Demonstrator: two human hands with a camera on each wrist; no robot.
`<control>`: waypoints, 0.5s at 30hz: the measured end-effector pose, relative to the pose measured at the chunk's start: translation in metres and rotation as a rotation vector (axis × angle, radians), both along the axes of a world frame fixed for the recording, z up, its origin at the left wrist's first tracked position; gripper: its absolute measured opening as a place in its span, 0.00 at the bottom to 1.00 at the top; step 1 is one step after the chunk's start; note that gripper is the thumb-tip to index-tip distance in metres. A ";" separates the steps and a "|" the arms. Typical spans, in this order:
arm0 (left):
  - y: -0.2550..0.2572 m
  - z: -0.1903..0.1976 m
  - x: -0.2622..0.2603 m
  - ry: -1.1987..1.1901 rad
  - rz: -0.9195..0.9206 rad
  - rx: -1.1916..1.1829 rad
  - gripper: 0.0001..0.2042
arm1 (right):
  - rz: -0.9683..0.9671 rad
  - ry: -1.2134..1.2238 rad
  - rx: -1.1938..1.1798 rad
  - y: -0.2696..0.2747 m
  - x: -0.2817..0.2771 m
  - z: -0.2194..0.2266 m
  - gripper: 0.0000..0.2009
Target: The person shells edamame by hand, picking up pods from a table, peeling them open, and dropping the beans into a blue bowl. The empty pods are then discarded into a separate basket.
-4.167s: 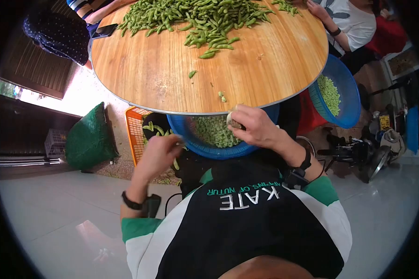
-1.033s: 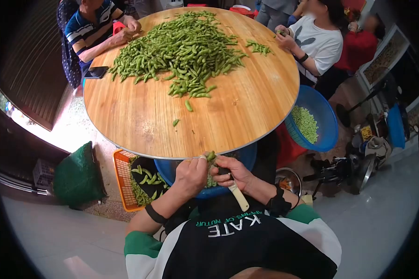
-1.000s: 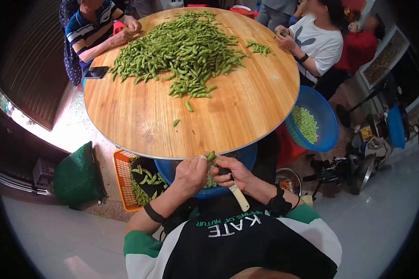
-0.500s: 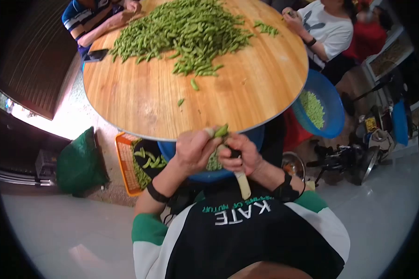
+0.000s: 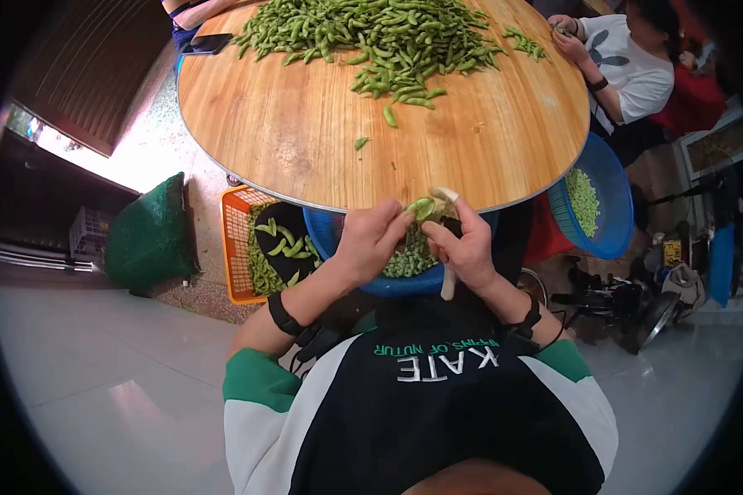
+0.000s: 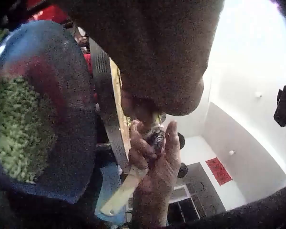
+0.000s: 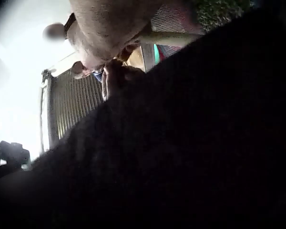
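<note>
Raised since before, pod [image 5: 422, 206] lies level between left hand [image 5: 371, 241] and right hand [image 5: 467, 247].

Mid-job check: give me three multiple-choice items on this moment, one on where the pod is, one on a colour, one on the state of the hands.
1. Where is the pod being worked?
A. Above the blue basin at the table edge
B. In the orange crate
C. On the phone

2. What colour is the crate of empty pods?
A. Blue
B. Orange
C. White

3. How do the hands stand?
A. Both flat on the table
B. Both pinch the pod
C. One hangs idle

Answers:
1 A: the pod sits over the blue basin.
2 B: the crate is orange.
3 B: left hand and right hand meet on it.
</note>
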State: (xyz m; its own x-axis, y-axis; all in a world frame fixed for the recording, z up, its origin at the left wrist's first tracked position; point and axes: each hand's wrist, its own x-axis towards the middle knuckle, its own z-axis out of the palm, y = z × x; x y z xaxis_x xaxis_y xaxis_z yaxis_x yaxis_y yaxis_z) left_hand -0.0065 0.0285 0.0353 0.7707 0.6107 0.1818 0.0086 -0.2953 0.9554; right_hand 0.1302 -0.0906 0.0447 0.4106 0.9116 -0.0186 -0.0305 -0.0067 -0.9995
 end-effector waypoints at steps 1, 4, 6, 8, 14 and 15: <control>-0.003 -0.005 0.000 0.007 0.013 0.017 0.08 | -0.073 -0.050 0.018 0.002 -0.002 -0.002 0.20; -0.010 -0.011 -0.001 0.007 0.027 0.093 0.09 | -0.120 -0.522 0.195 0.011 0.002 -0.014 0.15; -0.013 -0.015 -0.001 -0.006 0.026 0.150 0.08 | -0.113 -0.558 0.180 0.007 0.003 -0.013 0.13; -0.013 -0.018 -0.002 -0.038 0.031 0.300 0.07 | 0.003 -0.294 0.077 0.005 0.005 -0.015 0.13; -0.015 -0.028 0.001 -0.072 -0.029 0.559 0.07 | 0.068 -0.598 0.177 0.004 0.010 -0.022 0.10; -0.015 -0.027 0.001 -0.071 -0.033 0.561 0.07 | 0.065 -0.596 0.179 0.004 0.010 -0.024 0.10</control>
State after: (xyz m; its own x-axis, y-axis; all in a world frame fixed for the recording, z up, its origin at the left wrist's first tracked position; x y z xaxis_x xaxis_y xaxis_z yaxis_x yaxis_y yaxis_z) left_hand -0.0050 0.0130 0.0082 0.7617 0.3813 0.5238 -0.0681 -0.7569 0.6500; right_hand 0.1397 -0.0865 0.0210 0.2470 0.9029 0.3518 0.5273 0.1793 -0.8306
